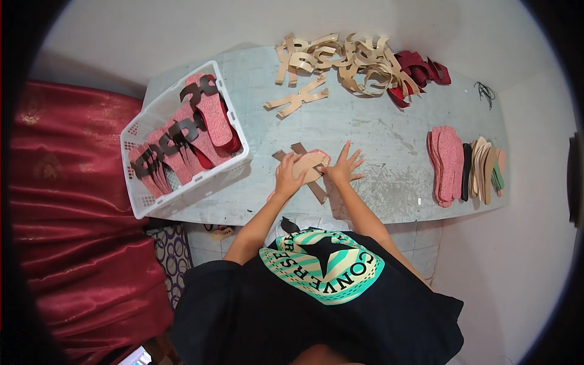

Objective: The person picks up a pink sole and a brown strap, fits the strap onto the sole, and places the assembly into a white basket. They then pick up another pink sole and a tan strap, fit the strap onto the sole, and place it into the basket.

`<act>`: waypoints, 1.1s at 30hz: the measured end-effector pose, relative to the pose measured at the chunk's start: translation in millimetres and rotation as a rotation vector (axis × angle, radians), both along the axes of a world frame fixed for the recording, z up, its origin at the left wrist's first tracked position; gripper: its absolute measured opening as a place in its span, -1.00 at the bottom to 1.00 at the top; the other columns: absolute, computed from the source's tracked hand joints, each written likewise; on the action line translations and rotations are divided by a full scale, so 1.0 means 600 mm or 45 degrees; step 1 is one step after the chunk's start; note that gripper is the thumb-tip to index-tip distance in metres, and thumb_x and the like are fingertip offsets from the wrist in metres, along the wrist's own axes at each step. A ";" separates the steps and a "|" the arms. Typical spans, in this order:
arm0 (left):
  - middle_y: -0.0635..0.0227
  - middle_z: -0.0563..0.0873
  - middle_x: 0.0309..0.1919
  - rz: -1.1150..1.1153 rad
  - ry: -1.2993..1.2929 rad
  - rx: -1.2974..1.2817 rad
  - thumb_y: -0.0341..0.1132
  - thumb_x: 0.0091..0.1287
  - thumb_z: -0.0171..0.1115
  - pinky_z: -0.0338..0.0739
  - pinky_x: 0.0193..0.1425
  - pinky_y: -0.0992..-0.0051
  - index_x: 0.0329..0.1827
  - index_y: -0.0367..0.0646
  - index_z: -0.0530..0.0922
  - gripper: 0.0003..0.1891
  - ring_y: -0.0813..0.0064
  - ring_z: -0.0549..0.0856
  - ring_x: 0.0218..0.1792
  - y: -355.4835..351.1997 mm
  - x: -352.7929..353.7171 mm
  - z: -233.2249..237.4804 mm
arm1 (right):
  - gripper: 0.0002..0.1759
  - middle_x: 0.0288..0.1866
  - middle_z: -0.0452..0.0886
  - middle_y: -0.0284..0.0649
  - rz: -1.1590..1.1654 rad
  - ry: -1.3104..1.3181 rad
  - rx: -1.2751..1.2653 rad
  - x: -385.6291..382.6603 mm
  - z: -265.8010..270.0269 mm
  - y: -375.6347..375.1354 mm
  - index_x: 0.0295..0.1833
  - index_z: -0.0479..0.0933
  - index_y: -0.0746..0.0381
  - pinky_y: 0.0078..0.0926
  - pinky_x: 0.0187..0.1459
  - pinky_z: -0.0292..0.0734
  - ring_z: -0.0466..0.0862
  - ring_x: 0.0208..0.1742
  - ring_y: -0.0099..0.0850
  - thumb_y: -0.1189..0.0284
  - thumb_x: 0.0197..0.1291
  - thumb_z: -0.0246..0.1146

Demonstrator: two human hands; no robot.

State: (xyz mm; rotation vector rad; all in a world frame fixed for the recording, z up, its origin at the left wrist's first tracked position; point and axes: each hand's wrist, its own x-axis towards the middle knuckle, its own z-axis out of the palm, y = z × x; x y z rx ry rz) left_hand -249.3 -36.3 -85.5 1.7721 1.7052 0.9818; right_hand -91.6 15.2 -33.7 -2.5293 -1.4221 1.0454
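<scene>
A tan sole piece (311,165) with a pink speckled edge lies near the table's front edge, over a dark brown cross-shaped strap (317,192) whose ends stick out on both sides. My left hand (289,174) rests on the left part of the sole, its fingers bent over the surface. At the right end of the sole, my right hand (344,166) has its fingers spread over the table, with the thumb touching the sole and strap. Part of the sole's lower end is hidden under my left hand and wrist.
A white basket (234,163) of pink soles with dark straps stands at the left. Beige straps (365,64) and dark red straps (420,68) lie at the back. Pink soles (447,164) and other soles (483,167) are stacked right. Black cords (485,93) lie at the back right.
</scene>
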 end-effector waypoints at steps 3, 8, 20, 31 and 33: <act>0.16 0.47 0.00 0.184 -0.167 -0.073 -0.27 -0.01 0.36 0.35 0.08 0.28 0.10 -0.16 0.37 -0.43 0.19 0.48 0.01 0.038 -0.007 -0.011 | 0.50 0.48 -0.47 -0.01 -0.042 0.014 -0.020 0.001 -0.005 -0.002 0.43 -0.42 -0.23 0.41 0.22 -0.39 -0.46 0.46 0.02 0.10 -0.53 0.57; 0.18 0.52 -0.17 0.392 0.050 -0.203 -0.24 -0.08 0.43 0.45 -0.06 0.35 0.02 -0.19 0.42 -0.42 0.23 0.55 -0.14 0.091 -0.014 -0.013 | 0.49 0.48 -0.47 -0.02 -0.035 0.024 -0.039 0.002 0.000 -0.005 0.43 -0.42 -0.23 0.41 0.22 -0.40 -0.46 0.46 0.02 0.10 -0.52 0.57; 0.22 0.68 -0.47 0.278 -0.228 -0.516 -0.32 -0.03 0.38 0.47 -0.30 0.43 -0.39 -0.21 0.60 -0.80 0.30 0.64 -0.44 0.101 -0.017 0.039 | 0.46 0.48 -0.47 -0.05 0.005 0.037 -0.031 0.002 -0.003 -0.003 0.44 -0.42 -0.16 0.41 0.22 -0.42 -0.47 0.46 0.00 0.11 -0.45 0.55; 0.11 0.67 -0.41 0.096 -0.044 -0.153 -0.36 0.10 0.25 0.49 -0.28 0.39 -0.37 -0.25 0.60 -0.87 0.19 0.66 -0.37 0.054 0.021 0.049 | 0.48 0.48 -0.50 -0.04 -0.036 0.047 -0.072 0.002 0.000 -0.001 0.44 -0.45 -0.11 0.40 0.22 -0.43 -0.48 0.46 0.00 0.12 -0.46 0.55; 0.10 0.66 -0.38 0.056 -0.021 -0.121 -0.38 0.10 0.23 0.50 -0.26 0.37 -0.36 -0.25 0.60 -0.87 0.16 0.66 -0.34 0.048 0.025 0.047 | 0.48 0.48 -0.50 -0.04 -0.043 0.044 -0.073 0.002 -0.003 -0.001 0.44 -0.45 -0.10 0.40 0.22 -0.43 -0.48 0.46 0.00 0.12 -0.46 0.55</act>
